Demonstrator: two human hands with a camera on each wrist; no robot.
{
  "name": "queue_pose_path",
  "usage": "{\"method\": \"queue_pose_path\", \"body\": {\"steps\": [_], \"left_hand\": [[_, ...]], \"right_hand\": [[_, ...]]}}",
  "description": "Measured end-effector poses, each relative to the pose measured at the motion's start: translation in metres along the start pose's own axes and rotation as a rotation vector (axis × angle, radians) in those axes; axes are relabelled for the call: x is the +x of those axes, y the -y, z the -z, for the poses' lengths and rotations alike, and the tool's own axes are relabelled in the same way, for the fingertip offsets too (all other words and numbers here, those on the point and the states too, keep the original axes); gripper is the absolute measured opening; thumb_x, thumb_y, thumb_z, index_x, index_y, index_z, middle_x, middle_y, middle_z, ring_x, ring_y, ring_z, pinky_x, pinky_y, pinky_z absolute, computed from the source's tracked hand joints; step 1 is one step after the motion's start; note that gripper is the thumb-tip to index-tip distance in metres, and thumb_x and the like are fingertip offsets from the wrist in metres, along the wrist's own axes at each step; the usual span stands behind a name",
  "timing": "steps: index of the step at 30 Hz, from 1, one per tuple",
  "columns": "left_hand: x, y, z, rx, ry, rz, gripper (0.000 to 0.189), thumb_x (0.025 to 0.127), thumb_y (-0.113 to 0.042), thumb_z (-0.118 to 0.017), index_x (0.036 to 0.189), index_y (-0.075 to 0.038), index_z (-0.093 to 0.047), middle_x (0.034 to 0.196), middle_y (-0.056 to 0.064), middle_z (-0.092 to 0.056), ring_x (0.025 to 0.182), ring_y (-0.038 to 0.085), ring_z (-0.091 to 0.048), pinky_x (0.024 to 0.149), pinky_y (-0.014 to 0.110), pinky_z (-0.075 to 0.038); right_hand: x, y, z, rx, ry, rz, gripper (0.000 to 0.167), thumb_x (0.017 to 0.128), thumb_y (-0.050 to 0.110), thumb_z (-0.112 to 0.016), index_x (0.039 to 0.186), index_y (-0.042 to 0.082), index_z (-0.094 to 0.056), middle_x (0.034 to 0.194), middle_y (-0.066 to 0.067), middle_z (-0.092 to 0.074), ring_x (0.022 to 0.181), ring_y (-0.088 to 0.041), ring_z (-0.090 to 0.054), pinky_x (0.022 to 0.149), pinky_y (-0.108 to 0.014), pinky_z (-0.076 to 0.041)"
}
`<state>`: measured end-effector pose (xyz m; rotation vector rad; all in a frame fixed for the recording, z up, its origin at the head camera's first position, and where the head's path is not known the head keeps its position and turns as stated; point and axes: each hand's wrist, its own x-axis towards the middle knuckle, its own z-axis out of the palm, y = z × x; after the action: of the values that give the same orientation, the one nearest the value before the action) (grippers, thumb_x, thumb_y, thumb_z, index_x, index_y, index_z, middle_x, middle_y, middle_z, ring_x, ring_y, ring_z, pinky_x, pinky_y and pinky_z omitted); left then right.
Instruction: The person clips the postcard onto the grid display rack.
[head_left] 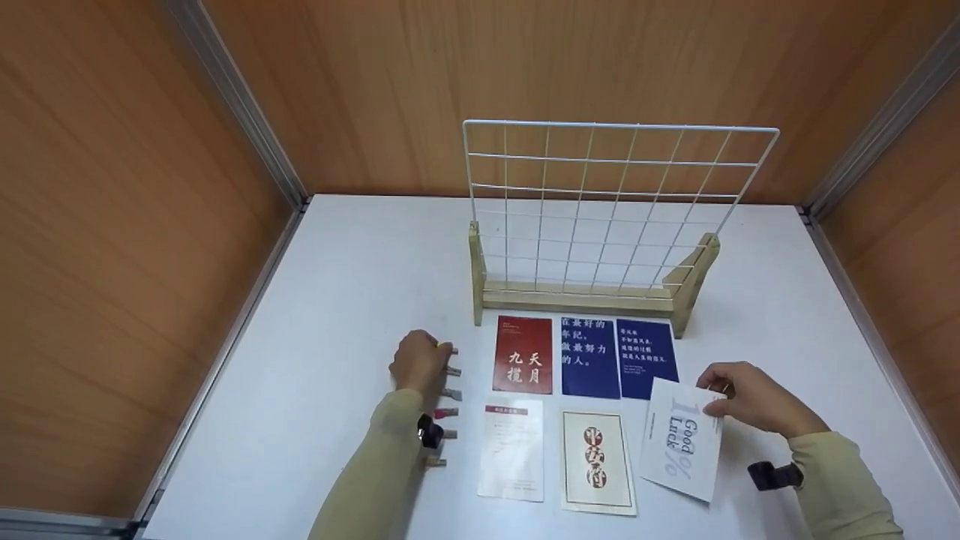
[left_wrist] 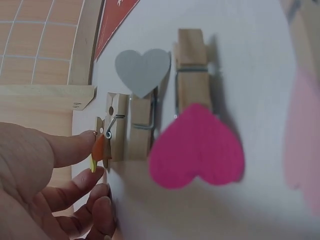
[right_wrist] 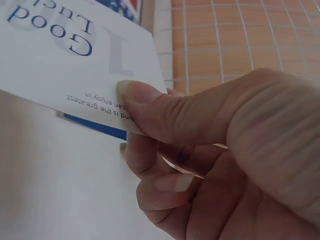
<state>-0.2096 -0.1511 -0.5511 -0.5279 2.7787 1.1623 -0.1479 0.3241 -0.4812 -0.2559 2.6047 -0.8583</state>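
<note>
My left hand [head_left: 418,364] is at the far end of a row of wooden clothespins. Its thumb and fingertips pinch a small clothespin [left_wrist: 99,147] with orange and yellow on its end. Nearer pins in that row carry a grey heart [left_wrist: 142,70] and a magenta heart [left_wrist: 197,150]. On the other side, my right hand [head_left: 757,397] holds a white "Good Luck" card [head_left: 679,450] by its upper right corner, thumb on the printed face and fingers behind. The card is tilted and overlaps the lower part of a dark blue card [head_left: 645,379] in the head view.
A white wire grid [head_left: 622,124] stands on a wooden base [head_left: 577,300] at the back. Before it lie a red card [head_left: 523,337], another blue card [head_left: 590,382], a white card [head_left: 512,457] and a cream card [head_left: 619,487]. Wooden walls enclose the white table [head_left: 337,262].
</note>
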Motion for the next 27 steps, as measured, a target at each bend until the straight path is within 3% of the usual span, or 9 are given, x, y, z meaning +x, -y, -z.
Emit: {"method": "queue_pose_path", "body": {"steps": [11, 20, 27], "left_hand": [[0.001, -0.004, -0.001, -0.008, -0.042, -0.027, 0.015, 0.09, -0.021, -0.07, 0.094, -0.008, -0.063, 0.082, 0.005, -0.063, 0.077, 0.025, -0.06, 0.074, 0.044, -0.046], [0.002, -0.006, -0.002, 0.012, -0.046, -0.065, 0.015, 0.09, -0.019, -0.07, 0.096, -0.007, -0.064, 0.084, 0.005, -0.065, 0.081, 0.026, -0.061, 0.078, 0.046, -0.045], [0.002, -0.006, -0.002, -0.033, -0.021, -0.081, 0.017, 0.092, -0.02, -0.069, 0.101, -0.007, -0.064, 0.087, 0.006, -0.065, 0.077, 0.024, -0.062, 0.071, 0.043, -0.048]], "right_hand": [[0.0, 0.024, 0.026, 0.115, -0.004, 0.027, 0.021, 0.088, -0.004, -0.067, 0.106, 0.004, -0.06, 0.095, -0.01, -0.06, 0.069, -0.022, -0.059, 0.048, -0.03, -0.047], [0.002, 0.047, 0.058, 0.072, -0.098, 0.08, 0.023, 0.091, -0.003, -0.064, 0.113, 0.002, -0.059, 0.103, -0.016, -0.06, 0.074, -0.023, -0.059, 0.049, -0.028, -0.046], [0.007, 0.066, 0.082, -0.02, -0.175, 0.109, 0.025, 0.09, -0.006, -0.066, 0.114, 0.001, -0.06, 0.111, -0.02, -0.063, 0.084, -0.028, -0.059, 0.064, -0.03, -0.053]]}}
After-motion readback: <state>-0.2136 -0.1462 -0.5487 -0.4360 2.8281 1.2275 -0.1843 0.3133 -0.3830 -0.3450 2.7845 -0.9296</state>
